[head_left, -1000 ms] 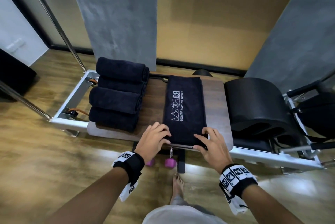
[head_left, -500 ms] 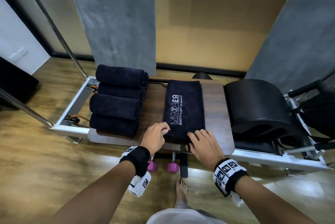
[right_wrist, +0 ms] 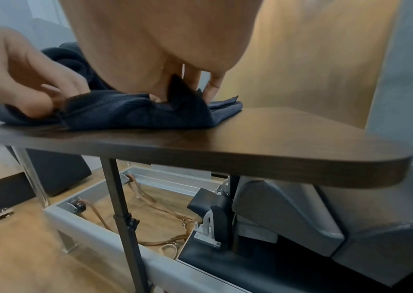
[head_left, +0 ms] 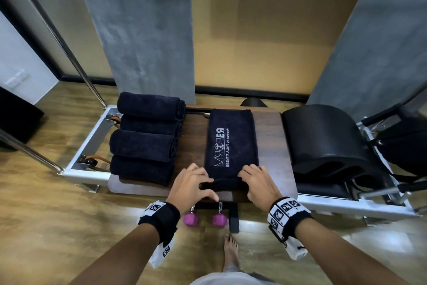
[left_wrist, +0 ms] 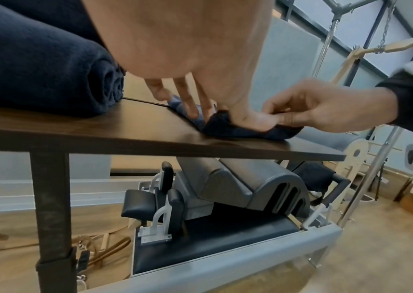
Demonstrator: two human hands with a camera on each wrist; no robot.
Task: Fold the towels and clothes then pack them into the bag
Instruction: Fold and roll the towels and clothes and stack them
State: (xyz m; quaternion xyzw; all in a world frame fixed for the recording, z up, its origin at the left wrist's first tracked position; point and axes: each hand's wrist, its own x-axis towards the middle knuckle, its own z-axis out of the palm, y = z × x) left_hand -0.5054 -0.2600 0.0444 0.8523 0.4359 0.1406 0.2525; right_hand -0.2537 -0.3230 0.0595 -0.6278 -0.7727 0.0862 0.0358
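A dark navy towel (head_left: 231, 141) with white lettering lies flat lengthwise on the wooden table (head_left: 270, 137). Its near end is turned up into a small roll. My left hand (head_left: 191, 183) grips that roll at its left corner, thumb under the fold and fingers on top (left_wrist: 190, 107). My right hand (head_left: 258, 183) grips the right corner the same way, and a flap of the towel (right_wrist: 137, 111) stands up between thumb and fingers. Several rolled navy towels (head_left: 143, 143) lie side by side on the table's left part. A black bag (head_left: 404, 146) sits at the far right.
A black padded arc barrel (head_left: 323, 141) stands just right of the table on a metal frame (head_left: 346, 206). Two pink dumbbells (head_left: 191, 219) lie on the wood floor under the table's near edge, beside my bare foot (head_left: 231, 252). Slanted metal poles (head_left: 69, 53) rise at left.
Both hands have taken the towel's near end and turned it over away from me, so a small roll now stands where the end lay flat.
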